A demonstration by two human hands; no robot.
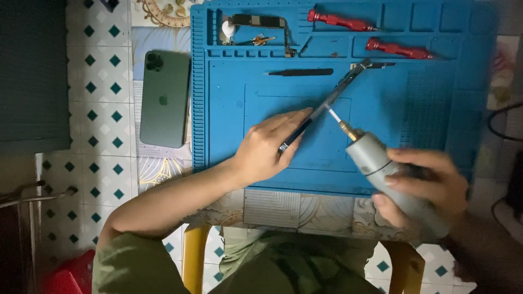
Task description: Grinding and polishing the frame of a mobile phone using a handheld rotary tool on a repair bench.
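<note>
Right now both hands work over a blue rubbery repair mat (436, 109) w/ moulded trays along its top edge, laid on a counter (98, 87) covered in white tile-pattern sheet w/ teal diamonds.

Left hand (267, 148): forearm comes in diagonally from lower left, palm down, fingers curled & closed on a long thin dark strip-shaped part (327, 100), pinning its near end to the mat. Strip runs up-right across mat centre; far end sits near the tray row.

Right hand (422, 185): enters from lower right, slightly blurred, fingers wrapped shut round a grey cylindrical power tool (376, 163), smooth matte body, brass-coloured collar & a fine metal bit at the front. Bit tip touches or nearly touches the strip just beside left fingertips; can't tell which.

Other bits: flat black spudger-like bar (299, 72) lies horizontal above the strip. Two red-handled screwdrivers (340, 22) rest in upper-right trays, one above the other. An L-shaped dark circuit board (259, 23) + small loose parts sit in upper-left tray. A dark green smartphone (164, 99), glossy back up, triple camera cluster at top corner, lies left of mat, just beside it. Olive-green clothing shows at bottom.
</note>
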